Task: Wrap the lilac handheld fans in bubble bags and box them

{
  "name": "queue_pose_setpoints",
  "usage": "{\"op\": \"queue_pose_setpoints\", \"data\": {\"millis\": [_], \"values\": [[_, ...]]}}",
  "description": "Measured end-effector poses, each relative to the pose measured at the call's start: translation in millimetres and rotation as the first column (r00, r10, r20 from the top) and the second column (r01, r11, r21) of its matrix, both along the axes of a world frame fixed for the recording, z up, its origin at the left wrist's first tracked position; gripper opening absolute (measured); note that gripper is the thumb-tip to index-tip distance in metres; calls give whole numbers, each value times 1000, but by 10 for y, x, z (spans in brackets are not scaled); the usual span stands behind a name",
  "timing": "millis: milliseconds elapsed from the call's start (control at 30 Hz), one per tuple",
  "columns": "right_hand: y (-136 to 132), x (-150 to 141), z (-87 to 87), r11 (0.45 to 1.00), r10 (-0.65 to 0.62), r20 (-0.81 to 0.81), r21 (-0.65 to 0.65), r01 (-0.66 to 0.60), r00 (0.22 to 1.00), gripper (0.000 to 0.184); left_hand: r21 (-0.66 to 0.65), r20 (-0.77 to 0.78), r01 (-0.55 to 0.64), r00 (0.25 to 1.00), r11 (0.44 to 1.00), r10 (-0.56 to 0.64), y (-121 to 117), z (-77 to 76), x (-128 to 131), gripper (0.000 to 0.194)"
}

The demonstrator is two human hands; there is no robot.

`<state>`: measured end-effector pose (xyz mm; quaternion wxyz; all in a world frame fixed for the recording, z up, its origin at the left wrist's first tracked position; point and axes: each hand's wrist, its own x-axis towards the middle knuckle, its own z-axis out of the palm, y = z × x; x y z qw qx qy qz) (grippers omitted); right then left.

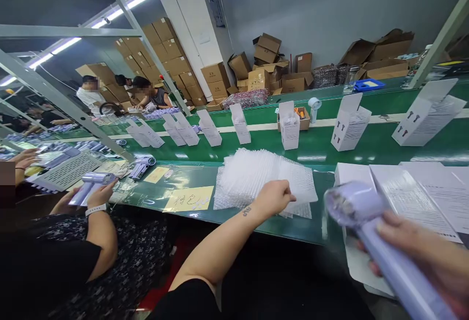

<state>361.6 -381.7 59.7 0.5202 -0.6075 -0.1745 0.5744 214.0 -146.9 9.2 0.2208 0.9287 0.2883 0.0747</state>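
My left hand (274, 197) is over a fanned stack of clear bubble-wrap bags (249, 173) on the green bench. Its fingers are closed in a pinch at the top bubble-wrap bag (302, 181), which sticks out to the right of the pile. On the right, close to the camera and slightly blurred, my right hand (410, 242) is wrapped round the handle of a lavender handheld fan (355, 202). The fan is tilted, with its round head up and to the left, above white boxes.
Flat white printed boxes (421, 193) lie at right. Open white boxes (289, 127) stand along the green conveyor (264, 139). A yellow handwritten sheet (188, 199) lies left of the bags. At left, a co-worker's hands (98, 193) hold another lavender fan (88, 188). Cardboard cartons (260, 78) are stacked behind.
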Motion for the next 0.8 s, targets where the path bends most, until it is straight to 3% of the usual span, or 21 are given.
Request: {"op": "queue_pose_setpoints", "data": {"millis": [67,167,300,467,533,667,733,800], "values": [[20,-288,-115,998,9,-195,59,3,981,45,-270,114,-67,988,960,101,18,67,34,18],[229,-576,-173,980,49,-343,199,21,938,59,-498,245,22,963,867,116,-42,126,9,13],[481,-626,-196,968,-38,-373,216,126,927,65,-587,376,125,917,800,133,-187,236,-141,15],[497,-672,-232,973,38,-363,225,48,931,51,-689,459,90,822,719,337,-218,369,-297,18],[473,-713,-241,978,26,-308,204,39,951,50,-662,494,87,797,744,347,-221,402,-345,20],[411,-720,-256,982,-65,-215,163,101,974,65,-307,512,85,854,948,89,-288,470,-435,15],[378,-687,-270,976,-55,-201,194,94,978,85,-183,466,160,883,970,-58,-311,510,-460,17],[361,-646,-288,973,-1,-194,225,46,981,96,-187,433,285,883,940,-182,-311,550,-466,19]]}}
